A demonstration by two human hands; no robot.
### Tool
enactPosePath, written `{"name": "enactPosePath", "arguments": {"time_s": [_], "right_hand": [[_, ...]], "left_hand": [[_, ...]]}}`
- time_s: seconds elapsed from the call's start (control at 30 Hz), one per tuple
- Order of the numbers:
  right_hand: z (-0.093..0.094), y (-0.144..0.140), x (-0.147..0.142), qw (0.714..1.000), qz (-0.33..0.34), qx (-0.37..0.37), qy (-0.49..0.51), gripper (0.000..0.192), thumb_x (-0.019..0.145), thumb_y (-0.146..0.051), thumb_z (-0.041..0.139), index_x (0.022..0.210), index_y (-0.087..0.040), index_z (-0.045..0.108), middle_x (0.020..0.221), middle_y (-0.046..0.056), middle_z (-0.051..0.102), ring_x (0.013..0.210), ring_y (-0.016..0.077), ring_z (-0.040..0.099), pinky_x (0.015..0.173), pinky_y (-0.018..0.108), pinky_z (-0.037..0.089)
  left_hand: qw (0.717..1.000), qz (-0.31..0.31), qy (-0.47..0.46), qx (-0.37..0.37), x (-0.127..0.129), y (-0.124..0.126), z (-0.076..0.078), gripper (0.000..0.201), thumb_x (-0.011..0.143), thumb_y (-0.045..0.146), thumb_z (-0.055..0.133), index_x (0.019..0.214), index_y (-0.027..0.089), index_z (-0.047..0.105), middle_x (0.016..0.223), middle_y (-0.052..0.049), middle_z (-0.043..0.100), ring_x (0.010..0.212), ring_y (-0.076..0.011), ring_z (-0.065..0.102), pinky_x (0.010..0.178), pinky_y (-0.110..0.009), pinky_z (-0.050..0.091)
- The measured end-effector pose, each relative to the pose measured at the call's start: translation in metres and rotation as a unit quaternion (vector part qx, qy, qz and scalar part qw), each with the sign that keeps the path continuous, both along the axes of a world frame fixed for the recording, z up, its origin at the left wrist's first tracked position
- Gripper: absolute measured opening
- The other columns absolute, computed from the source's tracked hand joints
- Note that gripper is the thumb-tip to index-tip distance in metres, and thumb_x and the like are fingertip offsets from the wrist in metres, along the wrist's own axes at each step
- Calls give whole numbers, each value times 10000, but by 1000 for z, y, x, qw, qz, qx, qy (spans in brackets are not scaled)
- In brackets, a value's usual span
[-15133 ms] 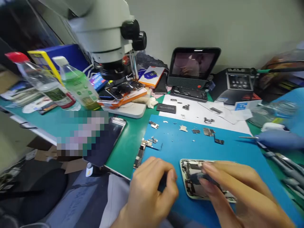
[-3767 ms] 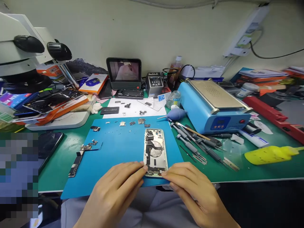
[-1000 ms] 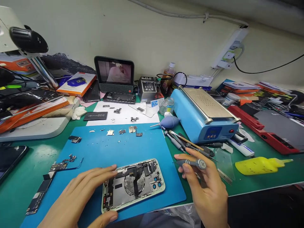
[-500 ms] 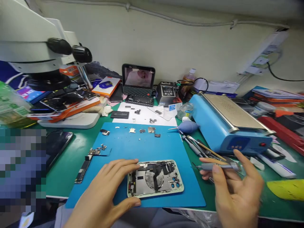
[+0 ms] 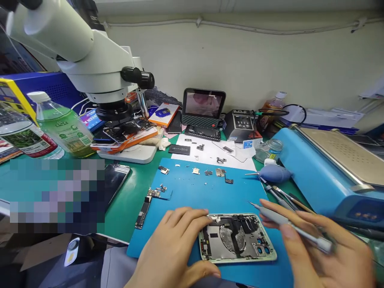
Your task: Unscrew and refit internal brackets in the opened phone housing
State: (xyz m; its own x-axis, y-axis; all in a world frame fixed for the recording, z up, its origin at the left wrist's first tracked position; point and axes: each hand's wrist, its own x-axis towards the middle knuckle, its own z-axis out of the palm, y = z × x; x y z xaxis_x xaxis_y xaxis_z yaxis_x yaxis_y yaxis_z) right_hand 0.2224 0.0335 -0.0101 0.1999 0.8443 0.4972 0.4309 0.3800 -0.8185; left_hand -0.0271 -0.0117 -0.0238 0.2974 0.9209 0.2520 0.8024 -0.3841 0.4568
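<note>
An opened phone housing (image 5: 237, 238) with exposed internals lies sideways on the blue work mat (image 5: 192, 192). My left hand (image 5: 174, 248) rests on the mat and grips the housing's left end between fingers and thumb. My right hand (image 5: 324, 252) holds a grey screwdriver (image 5: 288, 222), its tip pointing up and left just above the housing's upper right edge. Small loose phone parts (image 5: 220, 173) lie along the mat's far edge, and a logic board (image 5: 143, 210) sits off the mat's left side.
A microscope (image 5: 90, 56) looms at the left over a stack of phones (image 5: 126, 134). Green-liquid bottles (image 5: 64, 126) stand far left. A blue heating machine (image 5: 327, 172), an air blower (image 5: 274, 173) and several tools (image 5: 285, 196) are at the right. A small screen (image 5: 204, 105) stands at the back.
The view has swung left. My right hand has brought the screwdriver down toward the housing. My left hand still holds the housing's left end.
</note>
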Motion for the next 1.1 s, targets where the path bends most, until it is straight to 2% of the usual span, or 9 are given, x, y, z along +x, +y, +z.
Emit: {"name": "enactPosePath", "arguments": {"time_s": [0.13, 0.3, 0.47, 0.63, 0.8, 0.9, 0.97, 1.03, 1.1], "right_hand": [[13, 9, -40, 991, 88, -36, -91, 298, 1113, -454, 627, 1377, -328, 686, 1329, 38, 839, 1166, 242, 845, 931, 279, 719], [14, 21, -64, 970, 149, -20, -191, 246, 1153, -384, 554, 1350, -396, 701, 1303, -61, 847, 1117, 136, 848, 889, 148, 667], [11, 26, -73, 967, 149, -30, -203, 225, 1152, -378, 548, 1320, -384, 698, 1304, -66, 848, 1111, 131, 849, 883, 151, 665], [13, 29, -77, 965, 155, -55, -204, 229, 1160, -381, 533, 1324, -428, 687, 1321, -116, 837, 1128, 96, 837, 922, 129, 641], [8, 31, -75, 961, 182, -95, -184, 247, 1167, -409, 521, 1362, -435, 670, 1370, -86, 819, 1178, 131, 826, 946, 183, 660], [5, 28, -71, 963, 188, -120, -154, 252, 1157, -445, 547, 1375, -438, 674, 1418, -67, 800, 1228, 151, 810, 999, 212, 655], [5, 24, -67, 970, 176, -138, -91, 272, 1139, -474, 590, 1394, -419, 668, 1417, -31, 804, 1246, 174, 805, 1023, 236, 654], [6, 18, -64, 976, 151, -156, 23, 382, 1107, -499, 653, 1473, -397, 612, 1366, 26, 826, 1161, 203, 835, 980, 272, 682], [8, 13, -61, 962, 132, -180, 159, 547, 1072, -517, 705, 1565, -370, 523, 1266, 76, 852, 977, 225, 858, 871, 317, 717]], "left_hand": [[999, 12, -37, 9, 1, 3, -4, 854, 820, 700, 930, 1472, 230, 638, 1503, -77, 762, 1333, -342, 736, 1049, -515, 653], [998, -24, -53, 21, -8, 3, -14, 823, 907, 658, 882, 1553, 252, 573, 1559, -34, 729, 1356, -283, 715, 1071, -433, 634], [997, -26, -48, 47, -10, 3, -17, 802, 939, 684, 835, 1559, 257, 555, 1554, -5, 736, 1337, -253, 720, 1045, -378, 629], [996, -17, -41, 84, -9, 5, -15, 762, 997, 747, 711, 1538, 234, 553, 1530, 0, 754, 1300, -245, 739, 986, -365, 624], [995, -16, -33, 95, -7, 7, -12, 674, 1061, 710, 659, 1517, 222, 567, 1488, 1, 780, 1243, -228, 764, 932, -342, 618], [990, 14, -44, 133, -2, 9, -9, 573, 1113, 697, 570, 1434, 225, 618, 1406, 6, 823, 1161, -233, 799, 897, -361, 630], [986, 33, -59, 152, 1, 11, -7, 571, 1127, 724, 499, 1393, 237, 634, 1361, 16, 842, 1117, -233, 816, 892, -374, 643], [984, 39, -68, 158, 0, 12, -5, 590, 1127, 752, 452, 1377, 250, 636, 1334, 20, 851, 1088, -233, 827, 875, -380, 658], [985, 37, -73, 154, -2, 11, -5, 556, 1145, 721, 435, 1369, 254, 637, 1326, 0, 853, 1086, -230, 831, 863, -370, 666]]}}
